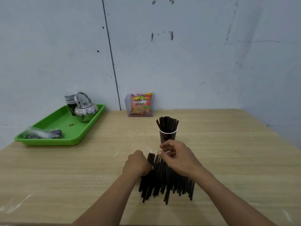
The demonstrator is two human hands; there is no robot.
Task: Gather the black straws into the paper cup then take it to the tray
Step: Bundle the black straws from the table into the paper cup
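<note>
A pile of black straws (164, 181) lies flat on the wooden table near me. My left hand (137, 163) curls round the pile's left side. My right hand (177, 158) sits over the pile's far right end with fingers bent; I cannot tell whether it holds any straws. Just beyond it stands a dark paper cup (167, 136) with a white rim, upright, holding a bunch of black straws (167, 123) that stick out of its top. The green tray (78, 136) is at the far left of the table.
On the tray stand a steel kettle (86, 110), a stack of paper cups (71, 101) and a clear plastic bag (42, 133). A clear holder with a red snack packet (140, 105) stands against the wall. The wall closes the table's far side.
</note>
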